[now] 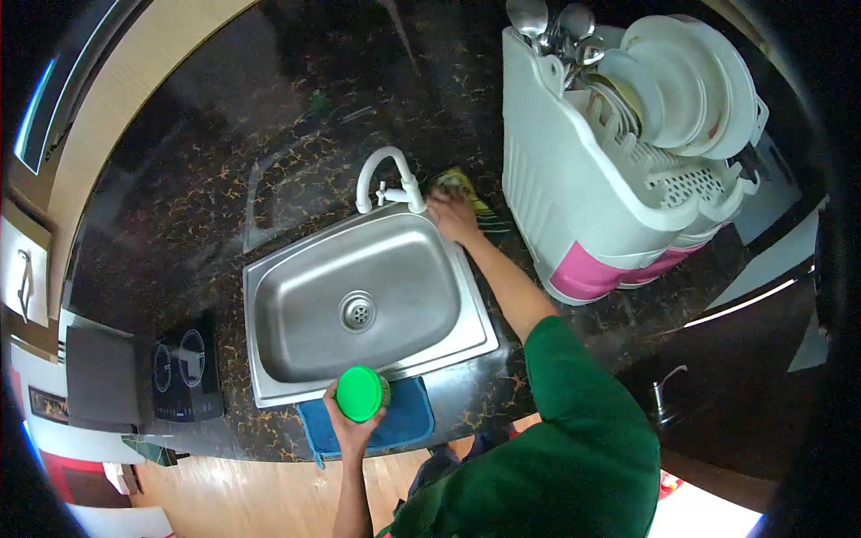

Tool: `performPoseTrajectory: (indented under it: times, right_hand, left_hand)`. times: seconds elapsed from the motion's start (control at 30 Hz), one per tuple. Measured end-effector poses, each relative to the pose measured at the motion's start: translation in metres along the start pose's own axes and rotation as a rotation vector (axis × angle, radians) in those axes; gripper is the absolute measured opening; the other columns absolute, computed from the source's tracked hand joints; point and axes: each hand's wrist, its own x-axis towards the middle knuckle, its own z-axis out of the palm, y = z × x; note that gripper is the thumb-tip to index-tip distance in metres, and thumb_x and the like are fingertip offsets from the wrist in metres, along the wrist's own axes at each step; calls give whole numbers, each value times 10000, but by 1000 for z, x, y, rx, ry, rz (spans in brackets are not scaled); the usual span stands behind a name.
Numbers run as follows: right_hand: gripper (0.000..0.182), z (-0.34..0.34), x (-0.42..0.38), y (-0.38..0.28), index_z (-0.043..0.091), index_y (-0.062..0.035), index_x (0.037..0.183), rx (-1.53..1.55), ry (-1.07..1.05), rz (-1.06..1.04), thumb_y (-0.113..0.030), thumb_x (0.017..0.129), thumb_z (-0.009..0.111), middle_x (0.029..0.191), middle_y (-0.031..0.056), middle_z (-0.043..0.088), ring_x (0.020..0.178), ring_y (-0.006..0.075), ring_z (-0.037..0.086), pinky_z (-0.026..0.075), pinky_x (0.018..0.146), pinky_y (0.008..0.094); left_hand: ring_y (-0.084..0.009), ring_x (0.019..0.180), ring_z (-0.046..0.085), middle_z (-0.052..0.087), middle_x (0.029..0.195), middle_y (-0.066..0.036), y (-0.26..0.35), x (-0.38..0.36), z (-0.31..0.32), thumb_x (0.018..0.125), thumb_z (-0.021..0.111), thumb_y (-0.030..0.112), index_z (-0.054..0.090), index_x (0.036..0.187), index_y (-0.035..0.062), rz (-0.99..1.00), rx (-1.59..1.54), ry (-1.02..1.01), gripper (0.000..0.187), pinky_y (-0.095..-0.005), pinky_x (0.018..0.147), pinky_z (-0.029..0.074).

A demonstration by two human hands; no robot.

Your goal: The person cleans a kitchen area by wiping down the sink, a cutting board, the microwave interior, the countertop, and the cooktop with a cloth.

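Note:
My left hand [352, 429] grips a round green container [360, 394] at the near edge of the steel sink [296, 314], over a blue cloth [408, 420]. My right hand [453, 218] reaches across to the sink's far right corner, beside the white tap [387, 177]. It rests on a yellow-green cloth or sponge [462, 184] on the dark counter; how firmly it grips is unclear. The sink basin holds nothing but its drain [358, 310].
A white and pink dish rack [610, 179] stands right of the sink, holding white plates [691, 81] and spoons [552, 27]. An induction hob [186, 368] lies at the left on the dark marbled counter [224, 161]. Wooden floor shows below.

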Motion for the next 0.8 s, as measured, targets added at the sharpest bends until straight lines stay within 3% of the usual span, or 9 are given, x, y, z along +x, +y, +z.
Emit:
performPoseTrajectory:
  times: [0.17,0.27,0.33,0.4,0.47,0.57,0.67,0.73,0.8]
  right_hand:
    - [243,-48,-81,-22,623,-123,1024,152,-94,-258,-188,816,516,1196,20,551,1201,341,393,319,982,493]
    - [190,-73,-150,-36,661,-111,925,162,-92,-308,-156,783,544,1140,24,588,1208,340,388,331,972,483]
    - [198,-108,-195,-48,655,-102,939,195,-142,-303,-135,791,527,1151,35,583,1205,340,398,329,976,472]
    - [222,-139,-236,-67,645,-104,989,440,-140,-49,-124,812,511,1175,44,573,1202,336,407,317,989,474]
    - [251,-159,-275,-72,617,-110,1066,444,-215,-23,-156,837,527,1196,46,562,1228,315,390,289,1018,479]
    - [342,-223,-288,-80,556,-71,1162,613,-293,79,-204,847,569,1212,75,550,1251,286,380,260,1051,438]
    - [359,-270,-284,-51,544,-45,1187,874,362,639,-123,838,579,1227,96,540,1251,244,386,280,1031,411]
    - [522,-289,-275,-15,404,-30,1298,683,561,737,-127,821,595,1358,154,374,1278,263,320,262,1037,395]
    - [656,-304,-249,8,316,-11,1343,472,804,775,-184,797,635,1389,210,293,1291,325,282,217,1063,408]
  left_hand:
    - [-252,993,506,498,1067,-146,-1,61,45,538,808,216,357,1200,12,14,-22,-52,827,-367,872,415]
    - [-269,996,515,507,1081,-165,-12,126,96,558,799,243,364,1209,3,207,-46,-105,819,-375,864,420]
    - [-305,1016,503,500,1096,-181,4,173,140,566,799,279,362,1219,-7,365,-1,-144,837,-400,881,407]
    - [-348,1057,476,487,1124,-203,46,204,179,568,802,334,353,1237,-17,479,94,-137,879,-430,910,384]
    - [-377,1123,430,461,1188,-231,14,254,242,572,794,419,321,1279,-25,557,-35,-170,959,-450,948,350]
    - [-406,1189,369,387,1274,-272,-37,318,313,552,787,504,253,1331,-32,407,161,-196,1085,-457,978,331]
    - [-423,1264,262,258,1362,-289,-14,325,348,529,799,512,168,1373,-12,317,399,-143,1177,-466,1015,292]
    - [-421,1289,216,160,1411,-277,37,286,329,554,793,482,115,1395,22,146,499,-137,1175,-484,1026,269]
    - [-409,1309,191,87,1448,-241,57,257,317,649,754,397,47,1420,71,563,392,-35,1096,-507,1037,235]
